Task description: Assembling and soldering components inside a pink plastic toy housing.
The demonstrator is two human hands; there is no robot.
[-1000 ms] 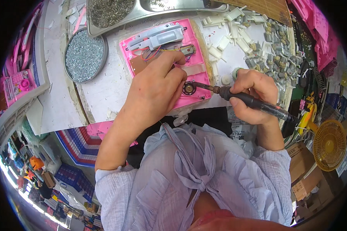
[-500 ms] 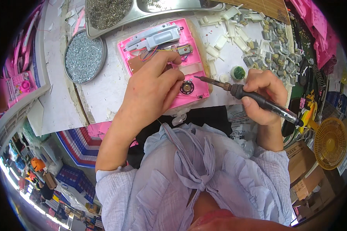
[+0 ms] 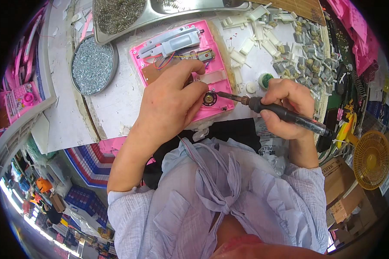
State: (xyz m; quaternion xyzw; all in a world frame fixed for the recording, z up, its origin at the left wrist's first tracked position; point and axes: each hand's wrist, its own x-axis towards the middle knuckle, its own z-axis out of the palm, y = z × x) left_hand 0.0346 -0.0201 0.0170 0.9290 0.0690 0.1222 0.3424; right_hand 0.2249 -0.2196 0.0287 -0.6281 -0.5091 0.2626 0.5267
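An opened pink plastic casing lies on the table before me. Inside it are a grey-blue plastic part, a small metal motor with red and yellow wires, a brown board and a round speaker. My left hand rests over the casing with its fingers bent together beside the speaker; whatever the fingertips pinch is hidden. Gripped in my right hand is a black-handled soldering iron. Its tip points left at the speaker's upper right edge; contact cannot be made out.
Left of the casing stands a round dish of small screws. A metal tray holds springs at the back. White plastic parts and small motors pile up at right, near a green-and-white jar and white cap.
My right hand has carried the soldering iron left and slightly down, bringing its tip to the speaker. The casing has shifted slightly left, while my left hand keeps nearly the same place.
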